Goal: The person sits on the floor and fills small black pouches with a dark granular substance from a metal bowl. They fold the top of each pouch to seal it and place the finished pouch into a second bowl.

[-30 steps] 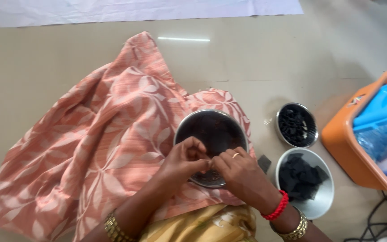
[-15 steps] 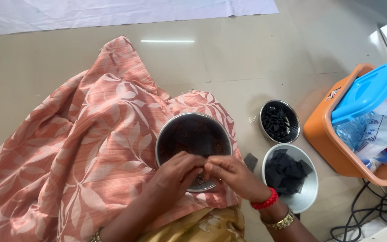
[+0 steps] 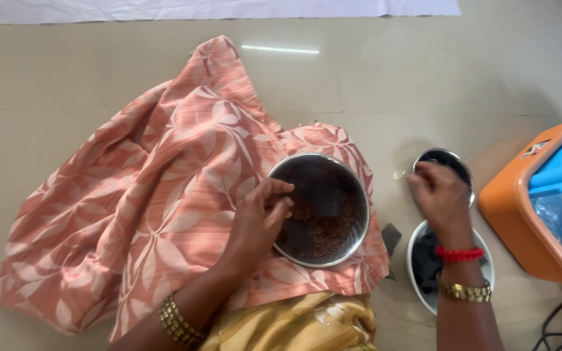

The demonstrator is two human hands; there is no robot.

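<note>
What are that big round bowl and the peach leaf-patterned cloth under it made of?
The big round bowl looks like polished steel: its silvery rim reflects light. The peach leaf-patterned cloth seems a thin woven fabric, perhaps cotton or synthetic, judging by its soft folds and faint sheen.

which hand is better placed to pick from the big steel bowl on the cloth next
Left. The left hand rests on the rim of the big steel bowl, fingertips over the dark contents. The right hand is away over the small bowl.
</note>
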